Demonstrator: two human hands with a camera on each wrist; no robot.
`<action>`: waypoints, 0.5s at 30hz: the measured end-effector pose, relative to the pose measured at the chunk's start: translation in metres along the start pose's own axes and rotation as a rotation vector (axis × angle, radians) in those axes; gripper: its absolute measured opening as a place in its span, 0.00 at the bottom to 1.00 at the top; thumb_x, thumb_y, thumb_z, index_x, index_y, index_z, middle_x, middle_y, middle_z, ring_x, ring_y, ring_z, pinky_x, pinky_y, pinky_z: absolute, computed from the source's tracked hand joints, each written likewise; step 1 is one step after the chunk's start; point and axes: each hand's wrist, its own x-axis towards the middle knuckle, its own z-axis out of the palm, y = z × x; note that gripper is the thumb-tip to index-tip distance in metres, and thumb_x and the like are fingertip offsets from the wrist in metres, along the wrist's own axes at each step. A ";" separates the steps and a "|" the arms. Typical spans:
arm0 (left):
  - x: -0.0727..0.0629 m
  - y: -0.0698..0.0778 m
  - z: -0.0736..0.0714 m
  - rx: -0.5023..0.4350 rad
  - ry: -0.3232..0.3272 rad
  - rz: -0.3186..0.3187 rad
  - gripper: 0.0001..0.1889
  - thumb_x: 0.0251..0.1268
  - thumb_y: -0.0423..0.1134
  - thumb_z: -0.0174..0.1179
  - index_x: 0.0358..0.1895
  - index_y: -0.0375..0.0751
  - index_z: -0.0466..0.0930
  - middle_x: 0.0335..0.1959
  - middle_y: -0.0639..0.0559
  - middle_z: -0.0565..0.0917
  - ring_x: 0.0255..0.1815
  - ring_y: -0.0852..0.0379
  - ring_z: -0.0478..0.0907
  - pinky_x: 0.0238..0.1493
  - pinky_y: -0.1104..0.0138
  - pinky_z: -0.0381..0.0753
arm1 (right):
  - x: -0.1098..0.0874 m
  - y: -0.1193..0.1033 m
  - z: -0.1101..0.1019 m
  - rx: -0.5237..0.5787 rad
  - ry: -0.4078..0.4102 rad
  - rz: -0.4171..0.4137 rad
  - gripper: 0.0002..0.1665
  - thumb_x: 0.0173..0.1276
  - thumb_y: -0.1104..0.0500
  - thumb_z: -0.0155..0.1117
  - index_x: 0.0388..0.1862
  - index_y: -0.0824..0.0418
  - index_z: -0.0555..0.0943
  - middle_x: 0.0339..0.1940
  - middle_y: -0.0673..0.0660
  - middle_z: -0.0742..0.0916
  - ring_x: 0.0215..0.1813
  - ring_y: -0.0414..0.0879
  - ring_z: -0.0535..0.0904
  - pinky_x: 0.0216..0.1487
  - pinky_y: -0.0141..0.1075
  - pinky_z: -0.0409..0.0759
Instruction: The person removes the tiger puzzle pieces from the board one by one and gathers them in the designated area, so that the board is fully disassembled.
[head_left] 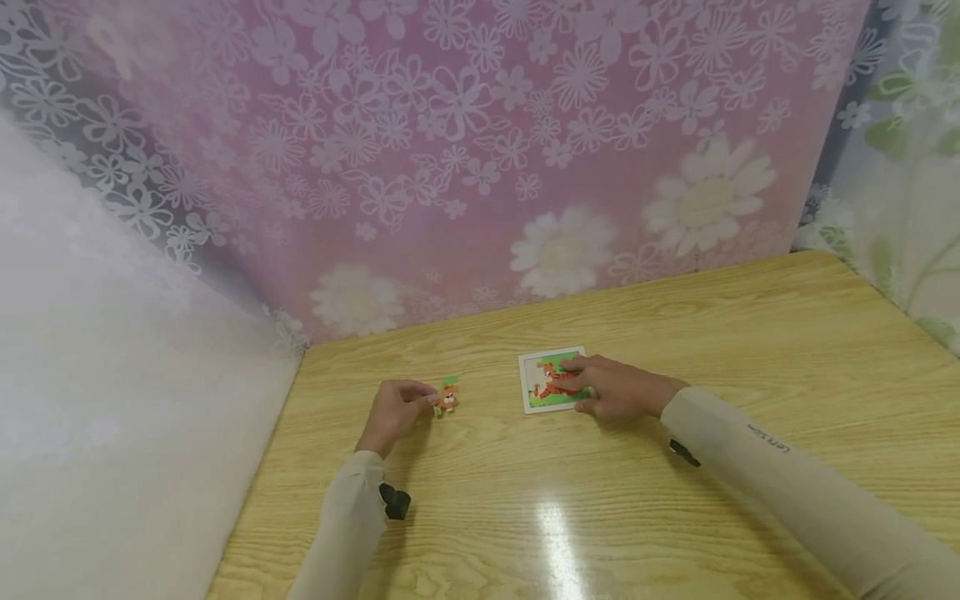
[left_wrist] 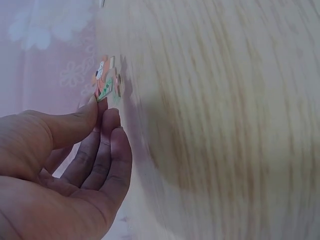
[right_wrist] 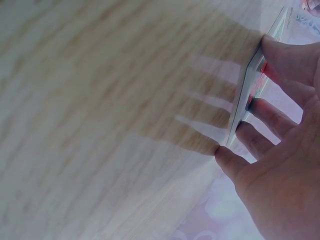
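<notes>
My left hand (head_left: 396, 410) pinches a small jigsaw puzzle piece (head_left: 449, 395) between thumb and fingertips, close over the table. In the left wrist view the puzzle piece (left_wrist: 102, 75) shows an orange animal face with some green, and its lower edge sits in the pinch. To the right lies a square picture puzzle board (head_left: 530, 401) with a white frame, a striped orange tiger and green ground. My right hand (head_left: 618, 387) rests over its right side, fingers extended across the picture and thumb at the edge. The right wrist view shows the fingertips along the board's edge (right_wrist: 239, 97).
The glossy wood-grain table (head_left: 480, 475) reflects a bright light near the front. Behind it hangs a pink floral curtain (head_left: 465, 183), and a pale white sheet (head_left: 127, 358) borders the left side. Dark wrist devices (head_left: 394, 502) sit at both sleeves.
</notes>
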 end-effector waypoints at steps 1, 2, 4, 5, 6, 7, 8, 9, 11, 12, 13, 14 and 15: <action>0.000 0.000 0.000 0.000 -0.001 -0.001 0.04 0.69 0.33 0.67 0.40 0.41 0.90 0.40 0.49 0.89 0.42 0.52 0.84 0.50 0.52 0.82 | 0.000 0.000 0.000 0.004 -0.001 0.004 0.30 0.72 0.60 0.67 0.71 0.64 0.75 0.75 0.71 0.69 0.76 0.67 0.62 0.70 0.61 0.64; 0.000 0.000 0.001 -0.002 -0.002 -0.004 0.04 0.68 0.33 0.67 0.40 0.40 0.90 0.40 0.49 0.89 0.41 0.52 0.84 0.50 0.53 0.82 | 0.000 0.000 0.000 0.003 0.000 0.002 0.30 0.72 0.60 0.67 0.71 0.64 0.75 0.75 0.71 0.69 0.76 0.67 0.62 0.70 0.61 0.64; 0.001 0.000 0.002 0.000 -0.004 -0.006 0.04 0.68 0.33 0.67 0.41 0.39 0.90 0.40 0.49 0.88 0.41 0.52 0.84 0.49 0.53 0.82 | 0.000 0.000 0.000 0.003 0.002 -0.001 0.30 0.72 0.60 0.67 0.71 0.64 0.75 0.75 0.71 0.69 0.76 0.67 0.62 0.70 0.61 0.64; 0.001 0.000 0.003 -0.001 -0.006 -0.006 0.04 0.68 0.33 0.67 0.41 0.39 0.90 0.41 0.48 0.88 0.40 0.52 0.84 0.48 0.53 0.82 | -0.001 0.000 0.000 -0.003 0.006 -0.007 0.29 0.72 0.60 0.67 0.71 0.64 0.75 0.74 0.72 0.69 0.75 0.67 0.63 0.69 0.61 0.65; 0.001 0.000 0.003 0.001 -0.005 -0.005 0.04 0.68 0.33 0.67 0.41 0.38 0.90 0.41 0.48 0.88 0.40 0.52 0.84 0.48 0.54 0.82 | 0.000 0.000 0.000 -0.003 0.006 -0.007 0.30 0.72 0.59 0.67 0.71 0.64 0.75 0.75 0.72 0.69 0.75 0.67 0.63 0.70 0.61 0.65; 0.001 0.001 0.004 0.002 -0.005 -0.007 0.04 0.68 0.33 0.67 0.41 0.38 0.90 0.41 0.48 0.88 0.41 0.52 0.84 0.48 0.54 0.82 | 0.000 0.000 0.000 -0.002 0.006 -0.007 0.30 0.72 0.59 0.67 0.71 0.64 0.75 0.75 0.72 0.69 0.75 0.67 0.63 0.70 0.61 0.65; 0.001 0.001 0.004 0.005 -0.005 -0.008 0.04 0.67 0.33 0.68 0.41 0.38 0.90 0.42 0.48 0.88 0.41 0.52 0.84 0.48 0.55 0.82 | 0.000 0.001 0.000 -0.001 0.007 -0.007 0.30 0.72 0.59 0.67 0.71 0.64 0.75 0.75 0.72 0.69 0.75 0.67 0.63 0.70 0.61 0.65; 0.001 0.002 0.005 0.008 -0.005 -0.007 0.04 0.67 0.33 0.68 0.41 0.38 0.90 0.42 0.48 0.88 0.40 0.52 0.84 0.48 0.55 0.82 | 0.000 0.001 0.000 -0.008 0.010 -0.012 0.30 0.72 0.59 0.67 0.71 0.64 0.75 0.74 0.72 0.69 0.75 0.68 0.63 0.69 0.61 0.65; 0.001 0.003 0.006 0.020 -0.006 -0.006 0.04 0.67 0.33 0.68 0.41 0.38 0.90 0.42 0.48 0.88 0.40 0.52 0.84 0.47 0.56 0.83 | 0.000 0.000 0.000 0.000 0.010 -0.009 0.30 0.72 0.60 0.67 0.71 0.64 0.75 0.74 0.72 0.69 0.75 0.68 0.63 0.69 0.61 0.65; 0.001 0.003 0.006 0.027 -0.006 -0.008 0.04 0.67 0.33 0.68 0.41 0.38 0.91 0.41 0.48 0.88 0.40 0.52 0.84 0.46 0.57 0.83 | 0.000 0.000 0.000 0.009 0.007 -0.001 0.30 0.72 0.60 0.67 0.71 0.64 0.74 0.75 0.71 0.69 0.75 0.67 0.63 0.70 0.61 0.65; 0.001 0.004 0.007 0.037 -0.009 -0.008 0.05 0.67 0.33 0.68 0.41 0.38 0.91 0.41 0.48 0.88 0.39 0.52 0.84 0.45 0.58 0.83 | -0.001 0.000 0.000 0.008 0.008 0.000 0.30 0.72 0.60 0.67 0.71 0.64 0.74 0.75 0.71 0.69 0.75 0.67 0.63 0.70 0.61 0.65; 0.001 0.003 0.007 0.042 -0.011 -0.010 0.05 0.68 0.33 0.68 0.41 0.38 0.91 0.41 0.48 0.88 0.39 0.52 0.84 0.44 0.58 0.83 | -0.001 0.000 0.001 0.006 0.009 -0.001 0.30 0.72 0.60 0.67 0.71 0.64 0.74 0.75 0.71 0.69 0.75 0.68 0.63 0.69 0.61 0.65; 0.001 0.003 0.008 0.044 -0.012 -0.011 0.05 0.68 0.33 0.67 0.41 0.37 0.90 0.40 0.48 0.88 0.39 0.52 0.84 0.43 0.59 0.83 | -0.001 0.000 0.001 0.004 0.011 -0.001 0.30 0.72 0.60 0.67 0.71 0.63 0.75 0.75 0.71 0.69 0.75 0.68 0.63 0.69 0.62 0.65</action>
